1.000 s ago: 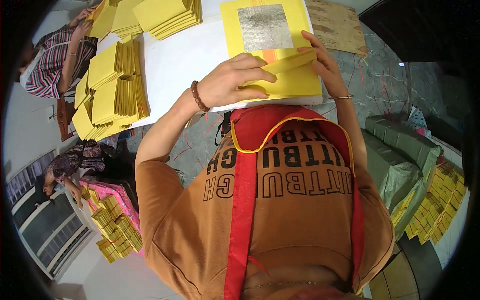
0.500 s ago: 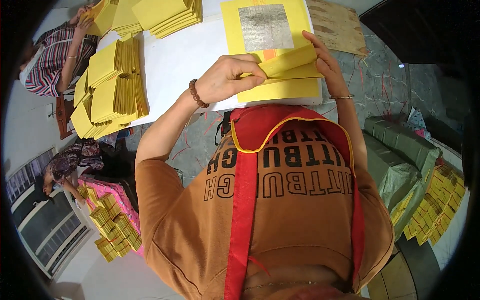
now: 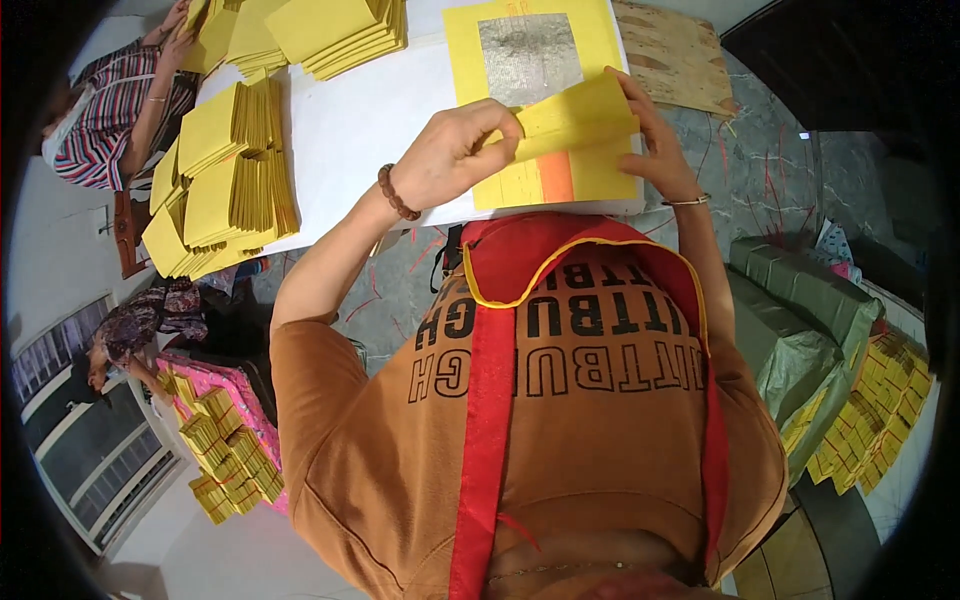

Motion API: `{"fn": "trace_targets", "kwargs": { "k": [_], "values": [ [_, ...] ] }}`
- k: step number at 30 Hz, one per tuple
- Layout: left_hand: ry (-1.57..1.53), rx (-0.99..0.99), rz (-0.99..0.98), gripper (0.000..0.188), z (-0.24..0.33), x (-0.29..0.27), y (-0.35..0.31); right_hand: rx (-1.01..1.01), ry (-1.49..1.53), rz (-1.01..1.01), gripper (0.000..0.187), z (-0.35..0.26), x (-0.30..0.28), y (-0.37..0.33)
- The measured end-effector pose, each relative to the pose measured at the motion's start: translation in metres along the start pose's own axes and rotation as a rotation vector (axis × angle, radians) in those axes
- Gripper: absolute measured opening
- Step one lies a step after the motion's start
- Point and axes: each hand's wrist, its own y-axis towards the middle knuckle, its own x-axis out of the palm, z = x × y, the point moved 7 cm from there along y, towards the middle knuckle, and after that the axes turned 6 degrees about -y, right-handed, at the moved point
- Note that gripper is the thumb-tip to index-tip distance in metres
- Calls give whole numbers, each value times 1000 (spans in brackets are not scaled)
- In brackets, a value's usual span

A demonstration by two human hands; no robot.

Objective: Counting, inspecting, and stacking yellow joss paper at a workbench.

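My left hand point(image 3: 465, 147) pinches the left end of a folded yellow paper strip point(image 3: 575, 120) between thumb and fingers. My right hand point(image 3: 658, 140) is at the strip's other end, thumb and fingers spread apart beside its edge. Beneath lies a yellow paper sheet point(image 3: 462, 60) with a silver rectangle point(image 3: 530, 52) on its far part. An orange band point(image 3: 556, 178) shows on the yellow paper nearer to me. The strip partly covers the silver rectangle's near edge.
Folded yellow paper bundles point(image 3: 215, 195) line the left of the white table point(image 3: 360, 130), with more stacks point(image 3: 335, 35) at the far side. A person in a striped top point(image 3: 125, 120) handles yellow paper at far left. Green-wrapped packages point(image 3: 785, 330) stand at right; a wooden board point(image 3: 675, 55) lies beyond the table.
The folded strip has been raised and shifted away from me, uncovering the orange band. My left hand moved slightly up and left with it; my right hand's thumb has come lower.
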Motion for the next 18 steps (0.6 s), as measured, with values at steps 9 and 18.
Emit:
{"fn": "trace_targets", "kwargs": {
  "k": [9,18],
  "values": [
    [209,365,89,49,18,-13,-21,12,-80,152,22,12,0,-1],
    [814,515,270,33,17,-9,-27,-124,-370,150,21,-26,-10,0]
  ]
}}
